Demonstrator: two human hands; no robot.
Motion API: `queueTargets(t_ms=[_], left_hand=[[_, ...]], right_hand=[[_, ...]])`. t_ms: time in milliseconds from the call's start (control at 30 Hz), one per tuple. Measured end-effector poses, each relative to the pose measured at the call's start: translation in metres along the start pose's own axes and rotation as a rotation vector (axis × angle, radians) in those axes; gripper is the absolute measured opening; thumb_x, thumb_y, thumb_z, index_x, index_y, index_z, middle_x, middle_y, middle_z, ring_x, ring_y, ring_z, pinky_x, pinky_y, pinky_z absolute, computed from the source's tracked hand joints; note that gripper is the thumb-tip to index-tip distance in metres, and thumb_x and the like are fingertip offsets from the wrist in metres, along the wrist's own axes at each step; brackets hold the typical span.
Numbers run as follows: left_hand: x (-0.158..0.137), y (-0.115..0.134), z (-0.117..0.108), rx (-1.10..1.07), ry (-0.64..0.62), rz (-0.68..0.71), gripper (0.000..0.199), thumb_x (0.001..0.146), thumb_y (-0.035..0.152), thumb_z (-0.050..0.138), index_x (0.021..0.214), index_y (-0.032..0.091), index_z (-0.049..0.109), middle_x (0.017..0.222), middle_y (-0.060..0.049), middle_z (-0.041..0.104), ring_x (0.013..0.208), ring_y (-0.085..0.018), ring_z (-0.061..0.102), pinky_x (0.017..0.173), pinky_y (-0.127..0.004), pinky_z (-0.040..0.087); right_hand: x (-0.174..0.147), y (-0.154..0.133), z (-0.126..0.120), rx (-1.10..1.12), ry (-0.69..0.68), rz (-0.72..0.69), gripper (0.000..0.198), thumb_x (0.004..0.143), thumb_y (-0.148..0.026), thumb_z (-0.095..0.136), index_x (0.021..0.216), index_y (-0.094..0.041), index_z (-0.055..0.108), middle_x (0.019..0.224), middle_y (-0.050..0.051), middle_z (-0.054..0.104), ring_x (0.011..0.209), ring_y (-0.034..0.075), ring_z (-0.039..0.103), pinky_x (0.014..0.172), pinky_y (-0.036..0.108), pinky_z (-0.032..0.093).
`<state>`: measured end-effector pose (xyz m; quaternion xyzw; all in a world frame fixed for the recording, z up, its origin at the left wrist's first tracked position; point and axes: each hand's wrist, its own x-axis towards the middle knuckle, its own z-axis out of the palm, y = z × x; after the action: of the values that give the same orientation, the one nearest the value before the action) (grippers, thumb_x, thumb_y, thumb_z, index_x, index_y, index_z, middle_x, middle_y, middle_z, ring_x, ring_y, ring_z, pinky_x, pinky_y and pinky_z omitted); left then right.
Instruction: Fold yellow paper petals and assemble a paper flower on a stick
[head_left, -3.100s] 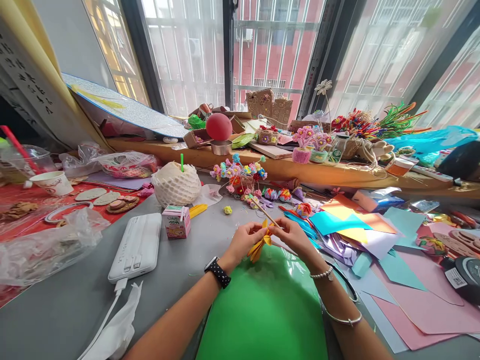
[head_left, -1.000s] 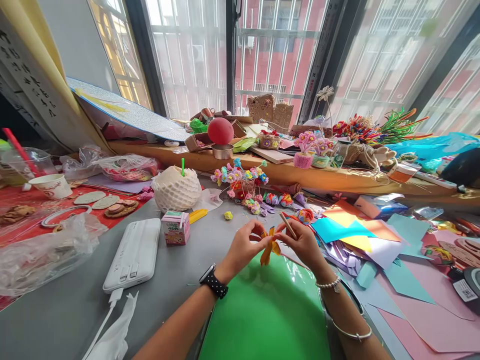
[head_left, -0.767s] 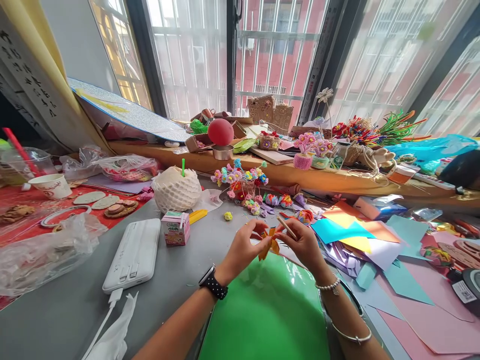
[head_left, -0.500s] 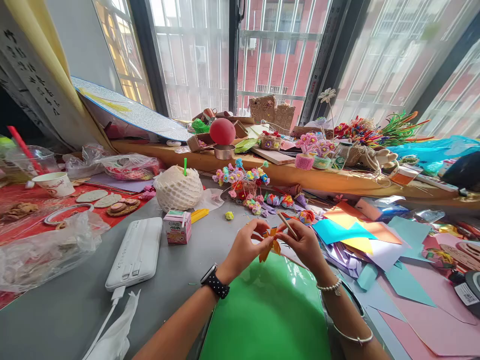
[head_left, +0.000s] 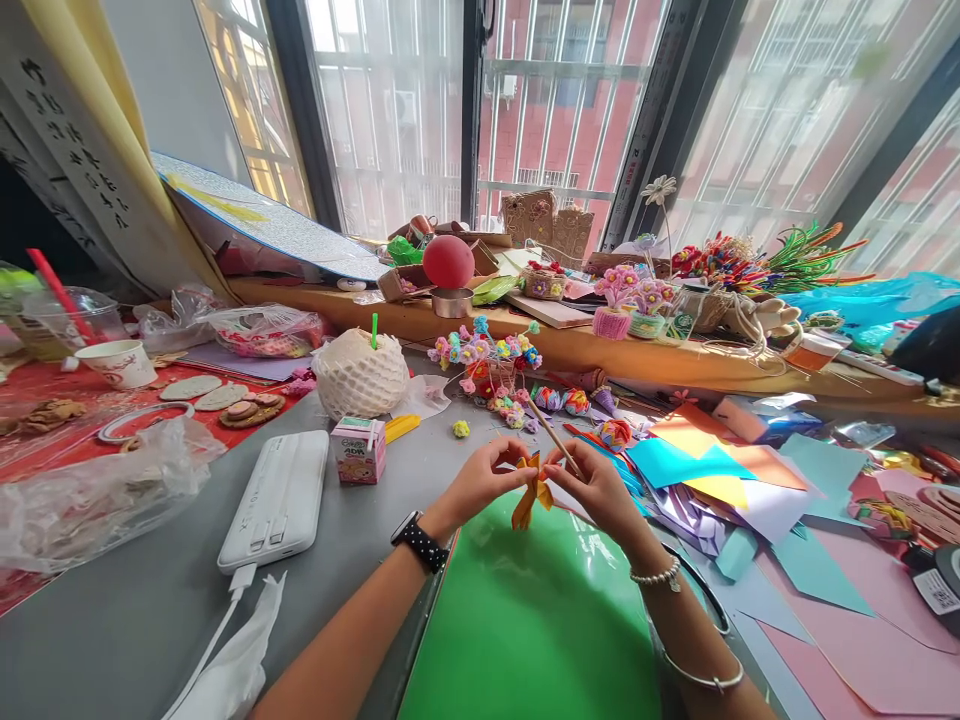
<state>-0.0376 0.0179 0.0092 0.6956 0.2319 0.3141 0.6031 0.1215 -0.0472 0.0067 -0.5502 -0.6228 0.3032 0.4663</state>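
Note:
Between my two hands is a small orange-yellow piece of folded paper (head_left: 525, 508), its lobes hanging down over a glossy green mat (head_left: 540, 610). My left hand (head_left: 484, 482) pinches it from the left with thumb and fingertips. From the right, my right hand (head_left: 600, 488) touches the paper with its fingertips. A thin stick (head_left: 552, 430) is also held in my right hand, slanting up and left from the fingers. The fingers partly hide the top of the paper.
A pink drink carton (head_left: 358, 450), a white power bank (head_left: 276, 495) with cable and a foam-netted coconut (head_left: 361, 372) stand left. Coloured paper sheets (head_left: 817, 570) cover the right side. Behind are crocheted flowers (head_left: 487, 360) and a cluttered wooden sill (head_left: 555, 345).
My hands have shifted slightly left. The stick's upper end has swung left and up, and the folded paper has turned, showing more of its hanging lobes.

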Motion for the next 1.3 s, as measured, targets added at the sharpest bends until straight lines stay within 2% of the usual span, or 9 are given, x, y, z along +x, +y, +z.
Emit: queueTargets(t_ms=[233,533,800,933,1100,1300], left_hand=[[0.002,-0.006,-0.003,-0.101,-0.035,-0.013,0.023,0.064,0.027,0.062,0.077,0.014,0.049,0.076,0.000,0.052,0.076,-0.013,0.052,0.070,-0.025,0.041],[0.003,-0.008,-0.004,-0.088,-0.032,-0.015,0.023,0.065,0.029,0.061,0.079,0.014,0.051,0.076,-0.001,0.054,0.075,-0.014,0.053,0.071,-0.027,0.041],[0.004,-0.012,-0.005,-0.104,-0.062,-0.011,0.024,0.066,0.029,0.061,0.082,0.014,0.051,0.077,-0.001,0.054,0.076,-0.015,0.053,0.071,-0.028,0.041],[0.003,-0.009,-0.005,-0.105,-0.061,-0.027,0.024,0.067,0.029,0.060,0.082,0.014,0.050,0.076,-0.001,0.052,0.077,-0.015,0.052,0.072,-0.028,0.041],[0.001,-0.007,-0.004,-0.096,-0.111,-0.047,0.025,0.065,0.031,0.061,0.079,0.014,0.049,0.076,0.000,0.051,0.074,-0.013,0.051,0.069,-0.025,0.040],[0.001,-0.007,-0.005,-0.039,-0.157,-0.089,0.029,0.064,0.036,0.061,0.078,0.014,0.047,0.076,0.000,0.049,0.073,-0.012,0.049,0.067,-0.024,0.038]], right_hand=[[0.002,0.001,0.002,0.006,-0.032,0.029,0.022,0.072,-0.036,0.051,0.084,-0.017,0.050,0.073,0.000,0.052,0.050,0.008,0.042,0.042,0.021,0.031],[0.001,0.001,0.004,0.084,-0.033,0.059,0.020,0.071,-0.035,0.052,0.080,-0.018,0.045,0.072,-0.001,0.052,0.060,0.011,0.050,0.049,0.022,0.039],[0.001,-0.003,0.005,0.115,-0.035,0.063,0.019,0.071,-0.033,0.052,0.079,-0.018,0.044,0.068,-0.002,0.053,0.059,0.011,0.052,0.052,0.023,0.041],[0.000,-0.005,0.004,0.109,-0.050,0.058,0.022,0.070,-0.036,0.053,0.079,-0.018,0.044,0.064,-0.003,0.052,0.056,0.010,0.050,0.049,0.022,0.038],[-0.001,0.000,0.004,0.039,-0.084,0.061,0.026,0.068,-0.041,0.054,0.076,-0.018,0.046,0.057,-0.005,0.044,0.046,0.007,0.039,0.042,0.019,0.030],[-0.002,0.002,0.006,0.007,-0.121,0.060,0.027,0.070,-0.043,0.053,0.076,-0.018,0.045,0.054,-0.005,0.040,0.046,0.007,0.035,0.040,0.018,0.027]])
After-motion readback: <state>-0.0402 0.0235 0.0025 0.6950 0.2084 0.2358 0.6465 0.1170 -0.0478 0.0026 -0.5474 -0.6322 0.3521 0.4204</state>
